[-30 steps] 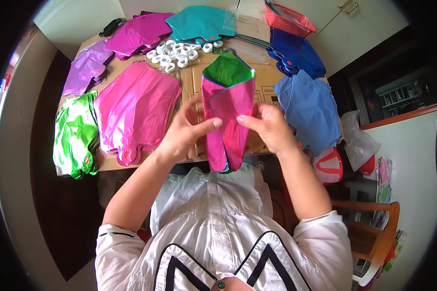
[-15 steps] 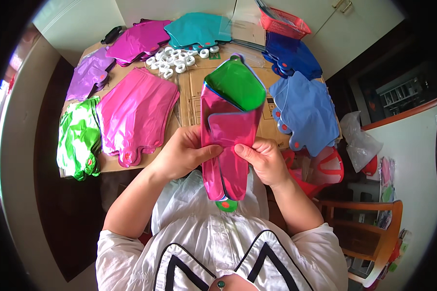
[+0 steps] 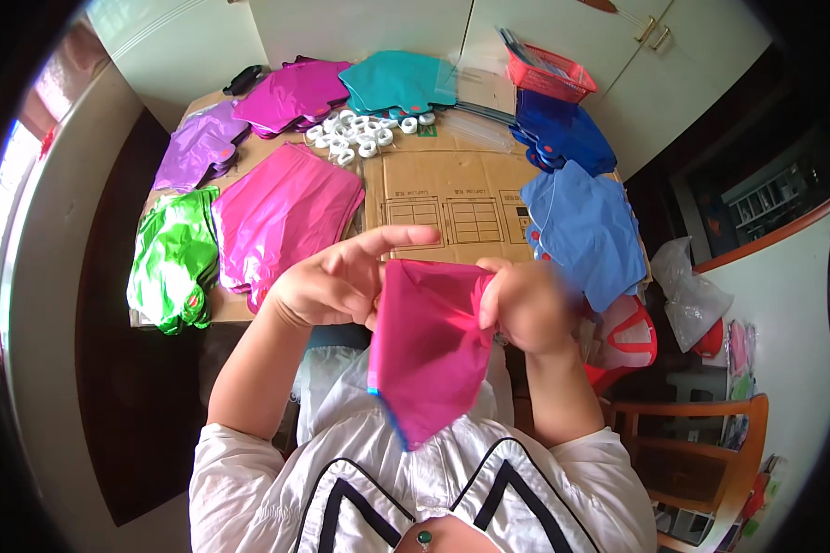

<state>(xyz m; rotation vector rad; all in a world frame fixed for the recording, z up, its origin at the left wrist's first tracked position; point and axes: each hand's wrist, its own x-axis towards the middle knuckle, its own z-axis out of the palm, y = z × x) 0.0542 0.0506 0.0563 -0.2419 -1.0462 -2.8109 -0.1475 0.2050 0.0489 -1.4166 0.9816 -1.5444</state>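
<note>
A folded bundle of pink foil balloons (image 3: 433, 346), flat and without air, hangs in front of my chest; a blue edge shows at its lower left. My right hand (image 3: 528, 309) pinches its upper right corner, with the back of the hand blurred. At the upper left edge is my left hand (image 3: 327, 284). Its index finger stretches out above the bundle, while its lower fingers close at the edge, partly hidden. A larger stack of pink foil balloons (image 3: 290, 212) lies on the cardboard-covered table (image 3: 415, 189), beyond my left hand.
Around the table lie green (image 3: 171, 263), purple (image 3: 198, 147), magenta (image 3: 290, 97), teal (image 3: 398, 81), dark blue (image 3: 563, 129) and light blue (image 3: 586, 230) foil stacks. White rings (image 3: 346, 138) cluster behind. A red basket (image 3: 549, 76) stands at the back right, a wooden chair (image 3: 701, 461) at lower right.
The bundle has turned and folded over, so its green inside no longer shows. My left index finger has lifted off and stretched out. My right hand has shifted to the bundle's upper corner.
</note>
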